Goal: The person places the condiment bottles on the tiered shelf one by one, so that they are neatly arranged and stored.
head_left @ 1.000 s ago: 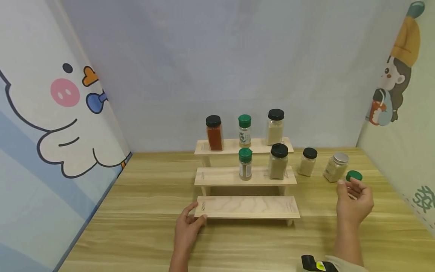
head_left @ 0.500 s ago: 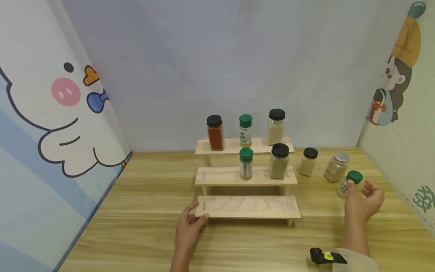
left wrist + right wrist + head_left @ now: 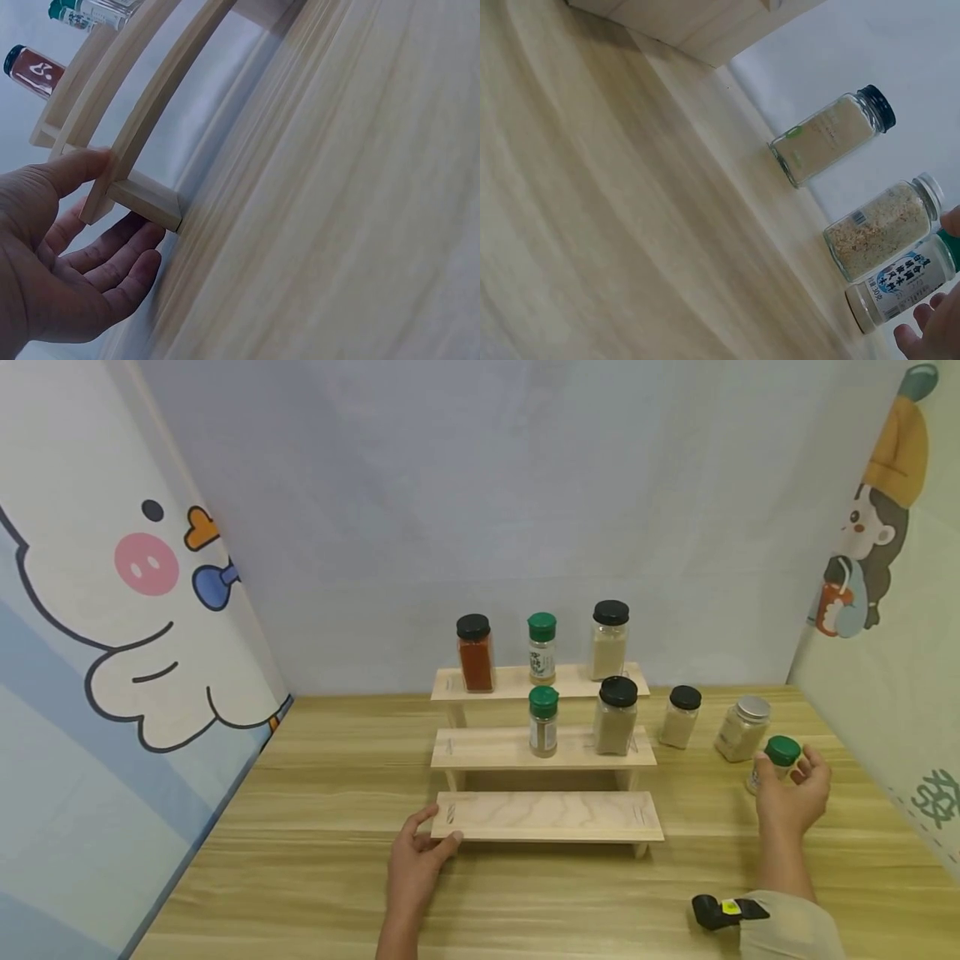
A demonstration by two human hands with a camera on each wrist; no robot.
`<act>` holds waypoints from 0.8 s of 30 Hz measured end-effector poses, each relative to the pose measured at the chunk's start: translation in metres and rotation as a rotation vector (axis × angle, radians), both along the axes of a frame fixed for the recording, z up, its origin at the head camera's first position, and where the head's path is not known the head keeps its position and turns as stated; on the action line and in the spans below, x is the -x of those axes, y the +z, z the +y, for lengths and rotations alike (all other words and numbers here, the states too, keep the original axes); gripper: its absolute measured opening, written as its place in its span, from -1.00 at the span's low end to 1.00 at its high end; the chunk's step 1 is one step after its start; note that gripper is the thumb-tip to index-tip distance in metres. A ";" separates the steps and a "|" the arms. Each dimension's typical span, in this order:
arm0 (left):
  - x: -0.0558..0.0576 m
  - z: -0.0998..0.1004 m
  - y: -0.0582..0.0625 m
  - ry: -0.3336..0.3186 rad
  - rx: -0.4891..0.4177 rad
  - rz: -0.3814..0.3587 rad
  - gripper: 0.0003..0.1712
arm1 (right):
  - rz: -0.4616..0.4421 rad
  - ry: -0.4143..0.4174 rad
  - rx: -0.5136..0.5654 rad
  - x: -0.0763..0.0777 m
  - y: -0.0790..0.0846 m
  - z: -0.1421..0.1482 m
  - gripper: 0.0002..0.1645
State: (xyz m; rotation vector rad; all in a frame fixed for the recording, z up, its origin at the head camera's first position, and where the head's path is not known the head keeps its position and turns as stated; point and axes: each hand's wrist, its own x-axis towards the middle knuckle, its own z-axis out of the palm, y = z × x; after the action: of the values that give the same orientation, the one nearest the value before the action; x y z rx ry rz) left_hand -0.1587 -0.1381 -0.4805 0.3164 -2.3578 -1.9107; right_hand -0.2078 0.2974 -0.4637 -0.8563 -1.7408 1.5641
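My left hand (image 3: 415, 867) pinches the front left corner of a three-step wooden rack (image 3: 547, 817). In the left wrist view the thumb rests on the lowest board, and the other fingers are below it beside the rack's leg (image 3: 146, 202). At the right, my right hand (image 3: 793, 797) curls round a green-capped spice jar (image 3: 783, 752) standing on the table. The right wrist view shows a finger at its green cap and fingertips (image 3: 907, 339) along the labelled side (image 3: 907, 281); part of the hand is out of frame.
Beside that jar stand a silver-lidded jar (image 3: 741, 731) and a black-lidded jar (image 3: 679, 718). The rack's top step holds a red-filled jar (image 3: 476, 660), a green-capped jar (image 3: 542, 652) and a pale jar (image 3: 608, 647). Its middle step holds two jars, one green-capped (image 3: 543, 727), one black-lidded (image 3: 615, 722).
My right hand first moved right, uncovering the green-capped jar, then came back left with its thumb and fingers closing in round it. The left hand has stayed on the rack.
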 end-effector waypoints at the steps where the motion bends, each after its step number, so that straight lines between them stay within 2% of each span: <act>1: 0.000 0.000 0.001 0.000 -0.002 0.000 -0.31 | -0.002 -0.001 0.001 0.000 -0.001 0.001 -0.24; 9: 0.001 0.001 -0.001 -0.006 -0.044 -0.001 -0.30 | 0.010 -0.047 -0.011 0.002 -0.002 0.007 -0.35; 16: 0.001 0.000 0.000 -0.007 -0.043 -0.002 -0.30 | 0.102 -0.046 0.107 -0.004 0.004 0.005 -0.42; 24: 0.002 0.000 0.000 0.006 -0.029 0.003 -0.30 | 0.131 -0.044 0.216 -0.017 0.011 -0.003 -0.49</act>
State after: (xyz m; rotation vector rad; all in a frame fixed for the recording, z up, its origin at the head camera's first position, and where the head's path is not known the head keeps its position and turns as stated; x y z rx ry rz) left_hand -0.1604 -0.1381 -0.4802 0.3220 -2.3263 -1.9431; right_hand -0.1907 0.2941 -0.4526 -0.8681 -1.4704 1.7603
